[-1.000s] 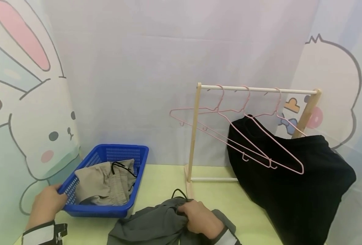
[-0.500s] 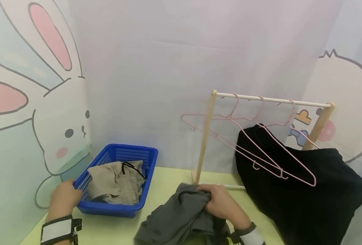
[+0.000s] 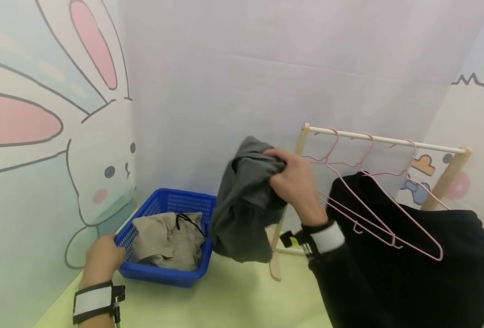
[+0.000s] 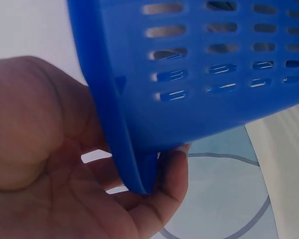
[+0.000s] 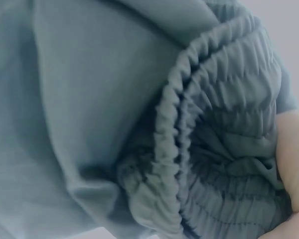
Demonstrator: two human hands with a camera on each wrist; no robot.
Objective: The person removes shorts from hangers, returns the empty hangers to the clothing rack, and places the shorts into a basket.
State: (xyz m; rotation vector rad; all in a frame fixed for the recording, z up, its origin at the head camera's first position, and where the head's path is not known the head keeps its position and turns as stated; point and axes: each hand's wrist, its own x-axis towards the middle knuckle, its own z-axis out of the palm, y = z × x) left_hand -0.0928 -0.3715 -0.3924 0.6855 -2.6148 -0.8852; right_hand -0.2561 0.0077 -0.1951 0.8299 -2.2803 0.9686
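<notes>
My right hand (image 3: 294, 178) grips a bunched dark grey garment (image 3: 243, 205) in the air, just right of the blue basket. In the right wrist view its gathered elastic waistband (image 5: 224, 89) fills much of the picture, with part of the hand at the right edge. My left hand (image 3: 104, 256) holds the left rim of the blue plastic basket (image 3: 160, 272). The left wrist view shows the fingers (image 4: 164, 199) curled round the basket's lip (image 4: 114, 129). Folded beige shorts (image 3: 164, 239) with a black drawstring lie in the basket.
On the right stands a wooden clothes rack (image 3: 383, 143) with a white rail. Several pink hangers (image 3: 389, 223) hang from it. Black trousers or shorts (image 3: 422, 255) spread over the right side. The table (image 3: 233, 296) is pale green, backed by a printed curtain (image 3: 209, 114).
My right hand has lifted the grey garment off the table, up beside the basket. The left hand keeps its hold on the basket rim. The head view has shifted left.
</notes>
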